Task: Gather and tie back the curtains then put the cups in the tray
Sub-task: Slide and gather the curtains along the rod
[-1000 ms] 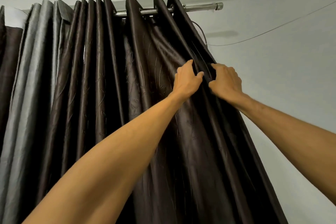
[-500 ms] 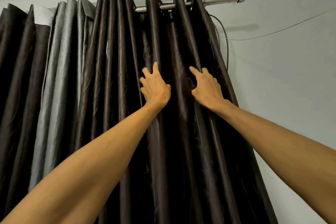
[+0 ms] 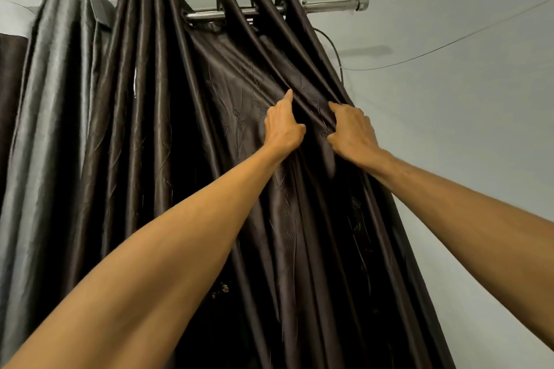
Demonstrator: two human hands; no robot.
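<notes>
1. Head view, far left: the grey curtain [image 3: 57,105] hangs in close pleats against the bunched folds of the dark curtain [image 3: 156,135], much as it did half a second ago.
2. Further right, a flat panel of the dark curtain is now stretched slantwise below the rod [image 3: 329,5]; a moment ago these folds hung straight down.
3. The left hand [image 3: 281,126], which lay flat and spread on the cloth, has shifted right and now grasps a fold, with one finger pointing up and the rest tucked into the fabric.
4. The right hand [image 3: 352,132], just beside it, has likewise gone from flat to clenched on the outer folds, thumb and curled fingers pinching the cloth.
5. At the right, the curtain's edge slants out across the wall [image 3: 464,129], under a thin cable [image 3: 449,44].
6. In my judgement, the gathering is under way but early: the last three pleats still sit apart on the rod, nothing is tied, and neither cups nor tray are in view.
</notes>
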